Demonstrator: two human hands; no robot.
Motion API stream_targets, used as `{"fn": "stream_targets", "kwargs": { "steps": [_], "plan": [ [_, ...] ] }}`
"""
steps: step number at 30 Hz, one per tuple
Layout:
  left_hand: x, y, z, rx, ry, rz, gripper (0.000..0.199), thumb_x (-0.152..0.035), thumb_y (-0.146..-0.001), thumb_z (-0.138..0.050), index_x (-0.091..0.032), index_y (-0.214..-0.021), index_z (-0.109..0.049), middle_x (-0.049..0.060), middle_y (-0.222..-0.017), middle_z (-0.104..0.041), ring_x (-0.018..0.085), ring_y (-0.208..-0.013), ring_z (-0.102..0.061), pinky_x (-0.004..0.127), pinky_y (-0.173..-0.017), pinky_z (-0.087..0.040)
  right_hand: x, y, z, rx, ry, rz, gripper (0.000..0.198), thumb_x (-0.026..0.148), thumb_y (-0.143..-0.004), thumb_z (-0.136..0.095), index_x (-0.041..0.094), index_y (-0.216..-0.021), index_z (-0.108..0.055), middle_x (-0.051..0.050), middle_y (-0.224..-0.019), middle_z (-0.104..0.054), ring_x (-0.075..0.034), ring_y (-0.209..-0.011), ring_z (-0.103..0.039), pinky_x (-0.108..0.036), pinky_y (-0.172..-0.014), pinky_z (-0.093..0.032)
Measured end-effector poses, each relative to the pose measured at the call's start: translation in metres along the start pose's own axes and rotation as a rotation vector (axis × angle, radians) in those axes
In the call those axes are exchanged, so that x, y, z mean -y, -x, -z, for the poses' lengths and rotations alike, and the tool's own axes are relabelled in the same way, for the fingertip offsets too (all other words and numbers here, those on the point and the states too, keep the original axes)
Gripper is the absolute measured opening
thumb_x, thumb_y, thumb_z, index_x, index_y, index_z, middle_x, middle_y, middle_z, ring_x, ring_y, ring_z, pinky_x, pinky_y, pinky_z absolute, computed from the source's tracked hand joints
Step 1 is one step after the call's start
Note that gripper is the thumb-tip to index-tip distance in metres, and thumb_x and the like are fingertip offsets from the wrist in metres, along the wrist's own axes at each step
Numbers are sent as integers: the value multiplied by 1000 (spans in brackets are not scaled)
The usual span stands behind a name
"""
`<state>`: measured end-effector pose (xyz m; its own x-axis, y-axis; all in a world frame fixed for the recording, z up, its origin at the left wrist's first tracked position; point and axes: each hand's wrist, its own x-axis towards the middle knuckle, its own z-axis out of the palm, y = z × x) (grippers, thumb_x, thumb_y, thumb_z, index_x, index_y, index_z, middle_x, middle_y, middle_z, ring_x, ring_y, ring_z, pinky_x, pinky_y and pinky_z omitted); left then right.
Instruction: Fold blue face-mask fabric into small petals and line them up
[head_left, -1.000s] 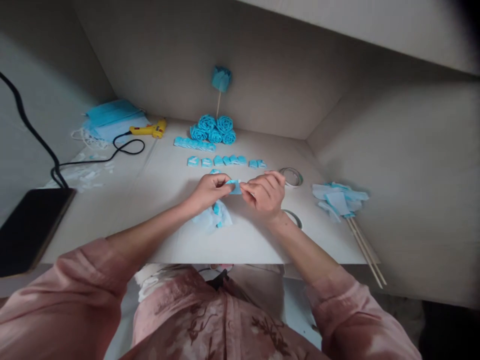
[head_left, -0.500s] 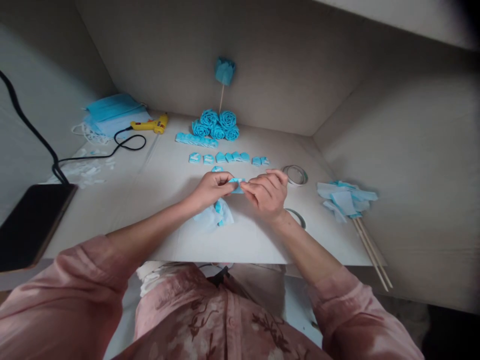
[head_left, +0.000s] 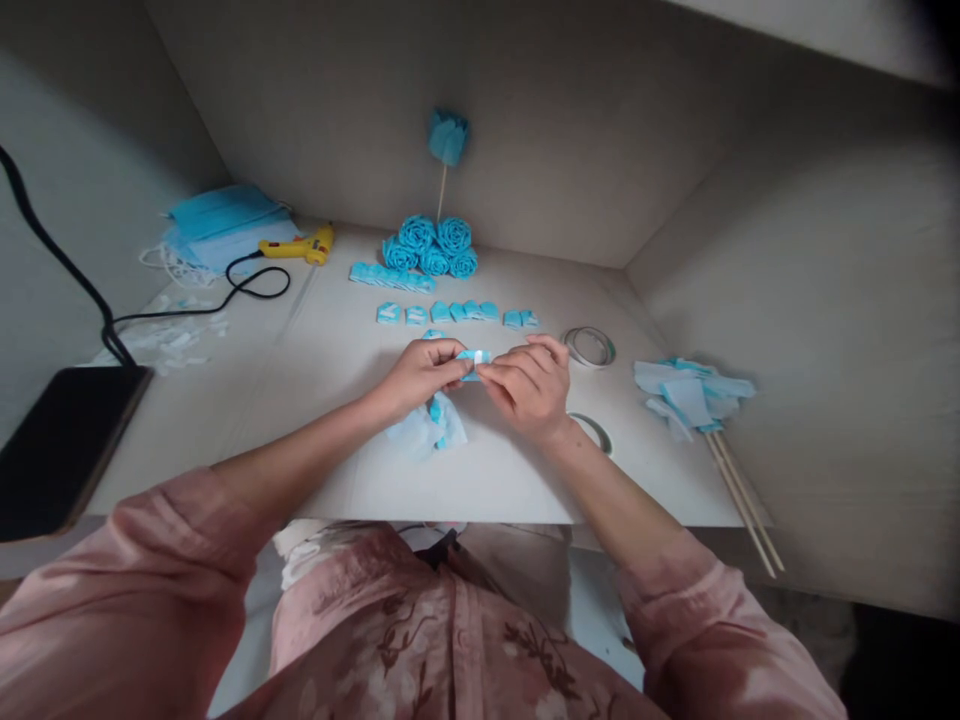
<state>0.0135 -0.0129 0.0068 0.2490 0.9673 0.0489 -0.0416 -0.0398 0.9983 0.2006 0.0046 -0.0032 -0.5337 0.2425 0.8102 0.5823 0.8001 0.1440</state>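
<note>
Over the middle of the table, my left hand (head_left: pixel 427 375) pinches a small light-blue fabric piece (head_left: pixel 470 355) by its left side. A white strip shows on the piece's face. My right hand (head_left: pixel 531 385) has thumb and index finger closed at the strip on the right side; its other fingers are curled loosely. Just beyond lies a row of folded blue pieces (head_left: pixel 465 312), some carrying white strips. Under my left hand rests a crumpled heap of white and blue fabric (head_left: pixel 427 428). To the right are two rolls of tape, one farther back (head_left: pixel 590 347) and one partly behind my right wrist (head_left: pixel 592 433).
Blue fabric roses (head_left: pixel 435 245) and a stemmed blue flower (head_left: pixel 448 138) stand at the back. Farther left are face masks (head_left: pixel 225 215), a yellow glue gun (head_left: pixel 304 247), white scraps (head_left: pixel 176 335) and a phone (head_left: pixel 67 450). Sticks with fabric (head_left: pixel 739 490) overhang the right front edge.
The white strip on the blue piece shows more plainly between my fingers. Both hands stay nearly in place, and the view has shifted slightly.
</note>
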Motion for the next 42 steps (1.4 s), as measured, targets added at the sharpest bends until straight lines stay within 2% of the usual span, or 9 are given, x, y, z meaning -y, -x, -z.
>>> {"fn": "stream_targets", "kwargs": {
  "steps": [10,18,25,29,31,34,37,40,42],
  "plan": [
    [6,-2,2,-11,95,26,27,-39,-71,-69,-15,-65,-57,-3,-57,-54,8,-54,-47,22,-56,-38,-2,-4,1,54,-27,-13,12,25,-90,-61,29,-85,-70,4,-77,-69,-14,-74,-56,-39,-96,-36],
    [4,-2,1,17,45,53,28,-40,-70,-68,-16,-64,-56,-3,-56,-50,8,-52,-45,21,-51,-33,-12,-3,6,126,-134,-71,20,34,-88,-57,32,-101,-71,1,-87,-69,-19,-85,-60,-47,-106,-33],
    [3,-2,3,6,-36,-10,27,-38,-72,-65,-16,-61,-53,-3,-54,-49,8,-52,-44,22,-53,-34,-8,-5,7,209,-290,-153,57,55,-85,-57,29,-136,-51,-7,-121,-63,-29,-116,-55,-53,-112,-28],
    [3,-3,5,6,-100,-22,26,-40,-74,-63,-16,-64,-55,-4,-55,-48,8,-52,-43,22,-51,-31,-5,-6,10,147,-426,-255,61,55,-89,-52,29,-143,-42,-9,-129,-60,-30,-121,-53,-54,-111,-31],
    [4,-3,6,0,-169,-28,27,-40,-74,-61,-16,-64,-55,-4,-55,-46,8,-51,-39,22,-49,-28,-5,-6,11,123,-547,-399,54,52,-94,-45,29,-143,-42,-9,-128,-62,-28,-120,-55,-51,-107,-37],
    [6,-4,6,-3,-260,-74,25,-38,-75,-60,-16,-64,-56,-5,-56,-43,7,-51,-35,22,-50,-25,-6,-7,11,225,-712,-580,46,46,-95,-48,27,-136,-50,-7,-111,-68,-23,-105,-62,-44,-99,-45],
    [8,-4,6,26,-326,-125,21,-33,-74,-59,-16,-63,-57,-5,-56,-41,8,-54,-35,22,-52,-26,-5,-7,8,335,-814,-642,45,42,-89,-59,25,-131,-56,-4,-95,-67,-18,-88,-62,-37,-89,-49],
    [6,-3,6,47,-333,-135,21,-32,-76,-60,-16,-63,-56,-5,-57,-44,8,-55,-38,23,-53,-28,-3,-8,6,334,-851,-675,43,39,-88,-61,25,-128,-58,-2,-88,-62,-15,-80,-57,-32,-81,-49],
    [2,-2,7,48,-245,-119,25,-38,-81,-56,-16,-70,-58,-3,-61,-50,10,-58,-44,23,-56,-32,-2,-8,5,300,-888,-687,42,37,-90,-59,23,-129,-57,-2,-87,-60,-15,-80,-56,-31,-79,-48]
  ]
}}
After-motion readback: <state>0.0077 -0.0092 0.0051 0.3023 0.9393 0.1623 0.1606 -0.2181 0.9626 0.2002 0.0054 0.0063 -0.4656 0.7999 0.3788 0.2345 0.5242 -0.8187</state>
